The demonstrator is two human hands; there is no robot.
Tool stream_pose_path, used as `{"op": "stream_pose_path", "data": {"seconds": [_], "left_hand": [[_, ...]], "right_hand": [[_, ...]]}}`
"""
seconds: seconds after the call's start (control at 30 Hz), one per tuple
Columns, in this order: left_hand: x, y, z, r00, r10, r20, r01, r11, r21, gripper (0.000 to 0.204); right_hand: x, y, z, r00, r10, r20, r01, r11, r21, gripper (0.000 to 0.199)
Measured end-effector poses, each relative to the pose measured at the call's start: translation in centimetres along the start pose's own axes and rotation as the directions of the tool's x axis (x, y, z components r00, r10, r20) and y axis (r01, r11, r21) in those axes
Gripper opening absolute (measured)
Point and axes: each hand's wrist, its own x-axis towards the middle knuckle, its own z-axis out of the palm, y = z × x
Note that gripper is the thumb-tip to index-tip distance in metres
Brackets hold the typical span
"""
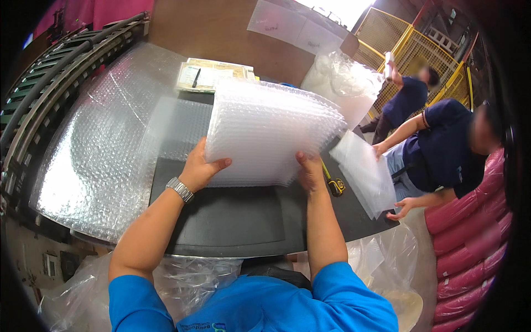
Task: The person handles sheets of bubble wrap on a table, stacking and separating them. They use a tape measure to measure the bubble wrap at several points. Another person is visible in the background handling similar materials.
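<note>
Between my two hands I hold a stack of bubble wrap sheets (265, 133), raised over the dark table top (232, 216). My left hand (202, 165) grips its near left corner, thumb on top; a metal watch is on that wrist. The near right part is in my right hand (310, 170), thumb on the upper face and fingers mostly hidden beneath. The far edge of the stack bends upward to the right. A yellow and black tape measure (336, 187) lies on the table just right of my right hand.
Shiny bubble wrap (94, 149) covers the table's left side, beside a roller conveyor (33, 88). Papers with a pen (196, 77) lie at the back. On the right, a co-worker (442, 149) holds translucent sheets (365, 171); another person (406, 102) stands farther back. Pink wrapped rolls (470, 243) are stacked at right.
</note>
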Motion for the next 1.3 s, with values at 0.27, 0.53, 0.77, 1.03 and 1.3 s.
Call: {"op": "stream_pose_path", "data": {"seconds": [0.27, 0.53, 0.77, 1.03, 1.3], "left_hand": [[0.0, 1.0, -0.2, 0.993, 0.057, -0.104, -0.053, 0.998, 0.037, 0.062], [-0.4, 0.7, -0.2, 0.992, 0.091, -0.082, -0.080, 0.989, 0.127, 0.058], [-0.4, 0.1, 0.0, 0.990, 0.125, -0.067, -0.118, 0.987, 0.105, 0.055], [-0.7, -0.1, 0.4, 0.971, 0.210, -0.113, -0.195, 0.973, 0.125, 0.047], [-1.0, 0.6, 0.2, 0.886, 0.454, -0.095, -0.378, 0.825, 0.420, 0.041]], "right_hand": [[-0.9, 5.1, 0.0, 0.999, 0.042, -0.012, -0.043, 0.998, -0.042, 0.055], [-0.9, 5.3, -0.1, 0.996, 0.085, -0.011, -0.086, 0.989, -0.116, 0.041], [-0.8, 5.4, 0.0, 0.999, 0.035, 0.005, -0.035, 0.998, -0.061, 0.040], [-0.9, 5.4, 0.1, 0.998, 0.033, -0.046, -0.039, 0.990, -0.135, 0.038], [-0.5, 5.4, 0.4, 0.999, -0.026, -0.037, 0.024, 0.999, -0.048, 0.039]]}}
